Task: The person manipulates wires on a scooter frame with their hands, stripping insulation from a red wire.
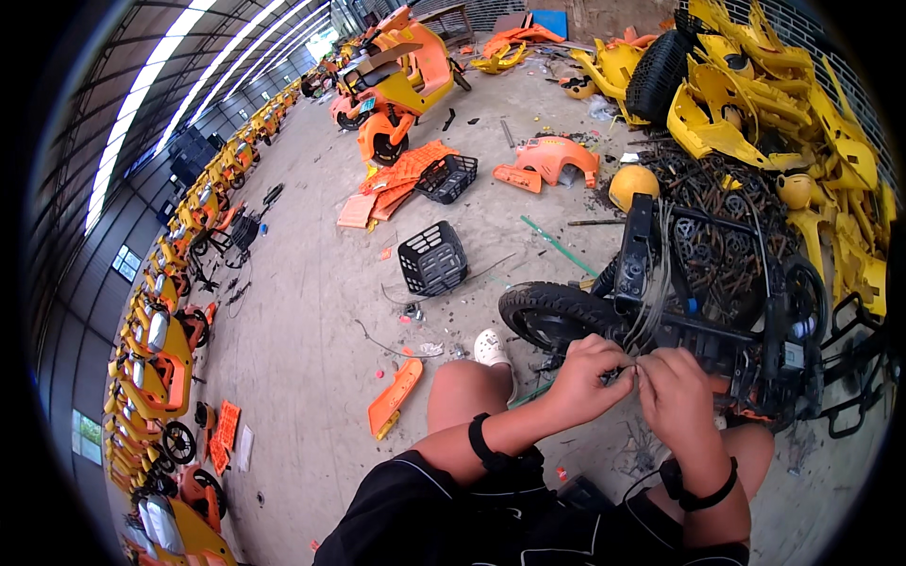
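My left hand [593,377] and my right hand [676,391] meet in front of me, with fingers and thumbs pinched together. What lies between the fingertips is too small to make out. Just beyond them, a bundle of thin grey cables [656,297] hangs down over a stripped black scooter frame [637,255], its lower end partly hidden behind my fingers. The frame lies low in front of my knees, its black wheel [552,313] to the left of the cables.
Beyond the frame are a heap of dark metal parts [717,208] and piled yellow panels [746,104]. Black crates [432,259], orange panels [396,387] and a green strip [557,243] lie on the floor. Yellow scooters [160,368] line the left side.
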`<state>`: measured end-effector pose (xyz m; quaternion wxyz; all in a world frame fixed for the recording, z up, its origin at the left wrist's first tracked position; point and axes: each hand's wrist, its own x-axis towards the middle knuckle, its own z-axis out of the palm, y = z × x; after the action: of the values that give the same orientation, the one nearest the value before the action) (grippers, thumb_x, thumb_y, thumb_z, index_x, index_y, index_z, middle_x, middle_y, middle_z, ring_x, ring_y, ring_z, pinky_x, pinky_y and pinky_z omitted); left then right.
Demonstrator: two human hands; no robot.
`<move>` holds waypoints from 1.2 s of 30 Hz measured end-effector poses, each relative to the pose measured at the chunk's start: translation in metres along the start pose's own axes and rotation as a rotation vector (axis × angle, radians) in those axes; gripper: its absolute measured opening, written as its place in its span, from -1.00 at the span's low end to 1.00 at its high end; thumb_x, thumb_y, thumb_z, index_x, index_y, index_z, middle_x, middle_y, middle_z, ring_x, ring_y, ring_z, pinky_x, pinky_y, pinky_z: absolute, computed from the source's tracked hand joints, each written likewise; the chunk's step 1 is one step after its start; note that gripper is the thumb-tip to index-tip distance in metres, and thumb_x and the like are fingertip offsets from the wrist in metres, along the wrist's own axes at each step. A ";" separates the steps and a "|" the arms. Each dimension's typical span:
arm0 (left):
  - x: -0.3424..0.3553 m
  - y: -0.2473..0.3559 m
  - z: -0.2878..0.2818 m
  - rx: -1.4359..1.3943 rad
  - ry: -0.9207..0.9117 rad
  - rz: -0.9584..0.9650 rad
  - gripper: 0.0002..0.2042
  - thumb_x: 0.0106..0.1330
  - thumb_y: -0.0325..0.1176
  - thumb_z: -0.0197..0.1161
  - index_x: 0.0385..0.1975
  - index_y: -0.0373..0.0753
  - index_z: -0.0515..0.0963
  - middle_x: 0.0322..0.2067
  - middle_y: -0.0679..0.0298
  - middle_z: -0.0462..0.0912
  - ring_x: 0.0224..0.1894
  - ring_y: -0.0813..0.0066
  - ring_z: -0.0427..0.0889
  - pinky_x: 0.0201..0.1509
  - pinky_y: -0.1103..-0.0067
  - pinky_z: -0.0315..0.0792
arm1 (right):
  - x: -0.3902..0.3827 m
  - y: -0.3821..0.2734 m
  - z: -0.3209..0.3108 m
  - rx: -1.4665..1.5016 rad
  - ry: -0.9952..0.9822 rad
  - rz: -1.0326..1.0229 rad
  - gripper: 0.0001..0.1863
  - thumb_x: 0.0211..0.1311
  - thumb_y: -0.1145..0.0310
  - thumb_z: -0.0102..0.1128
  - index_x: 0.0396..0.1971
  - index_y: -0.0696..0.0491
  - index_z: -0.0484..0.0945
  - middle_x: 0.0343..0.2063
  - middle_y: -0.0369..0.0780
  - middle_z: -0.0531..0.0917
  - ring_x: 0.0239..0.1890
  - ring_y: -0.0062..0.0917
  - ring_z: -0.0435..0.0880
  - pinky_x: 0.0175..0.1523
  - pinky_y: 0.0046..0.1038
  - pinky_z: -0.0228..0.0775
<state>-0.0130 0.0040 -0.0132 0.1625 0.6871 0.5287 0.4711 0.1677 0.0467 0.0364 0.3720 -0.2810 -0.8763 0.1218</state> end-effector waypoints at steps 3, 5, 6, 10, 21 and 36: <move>0.000 -0.003 0.002 -0.004 0.012 0.012 -0.87 0.16 -0.46 0.44 -0.30 -0.26 0.72 -0.30 0.24 0.71 -0.17 0.27 0.62 0.03 0.40 0.41 | 0.000 0.000 0.002 0.013 0.002 0.018 -0.86 0.12 0.53 0.34 -0.29 0.17 0.64 -0.30 -0.14 0.65 -0.27 -0.20 0.63 -0.16 -0.26 0.53; -0.001 -0.005 0.003 -0.026 0.022 0.009 -0.87 0.16 -0.47 0.44 -0.29 -0.27 0.72 -0.30 0.22 0.72 -0.17 0.27 0.62 0.01 0.40 0.44 | 0.000 0.000 0.003 0.007 0.010 0.018 -0.86 0.11 0.53 0.35 -0.30 0.17 0.64 -0.31 -0.14 0.65 -0.28 -0.20 0.63 -0.16 -0.26 0.52; -0.002 -0.006 0.004 -0.048 0.025 0.003 -0.87 0.17 -0.48 0.44 -0.29 -0.28 0.72 -0.30 0.21 0.72 -0.18 0.27 0.63 0.00 0.40 0.45 | 0.000 0.000 0.004 0.002 0.015 0.018 -0.86 0.11 0.53 0.36 -0.31 0.17 0.63 -0.32 -0.14 0.65 -0.28 -0.20 0.63 -0.16 -0.26 0.52; -0.001 -0.005 0.006 -0.164 0.055 -0.026 -0.86 0.19 -0.51 0.44 -0.26 -0.32 0.72 -0.30 0.16 0.73 -0.19 0.26 0.64 -0.04 0.41 0.49 | 0.001 0.000 0.006 0.017 0.060 0.011 -0.84 0.06 0.56 0.39 -0.32 0.16 0.63 -0.34 -0.13 0.64 -0.31 -0.20 0.63 -0.20 -0.26 0.52; -0.001 0.001 -0.001 -0.203 0.092 0.078 -0.85 0.16 -0.56 0.43 -0.27 -0.34 0.72 -0.31 0.17 0.73 -0.21 0.28 0.64 -0.06 0.43 0.48 | 0.004 -0.004 0.005 0.071 0.138 -0.018 -0.83 0.04 0.61 0.40 -0.35 0.15 0.62 -0.37 -0.13 0.64 -0.35 -0.22 0.65 -0.24 -0.28 0.54; -0.002 0.005 -0.004 0.135 0.044 0.075 -0.85 0.17 -0.43 0.43 -0.26 -0.22 0.74 -0.26 0.30 0.72 -0.14 0.29 0.60 -0.01 0.38 0.34 | 0.000 0.003 0.002 -0.075 -0.036 -0.016 -0.80 0.12 0.48 0.37 -0.24 0.15 0.66 -0.26 -0.17 0.65 -0.23 -0.25 0.65 -0.13 -0.27 0.55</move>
<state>-0.0137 -0.0002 -0.0088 0.0864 0.7053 0.5367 0.4550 0.1672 0.0487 0.0336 0.3463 -0.2856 -0.8889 0.0910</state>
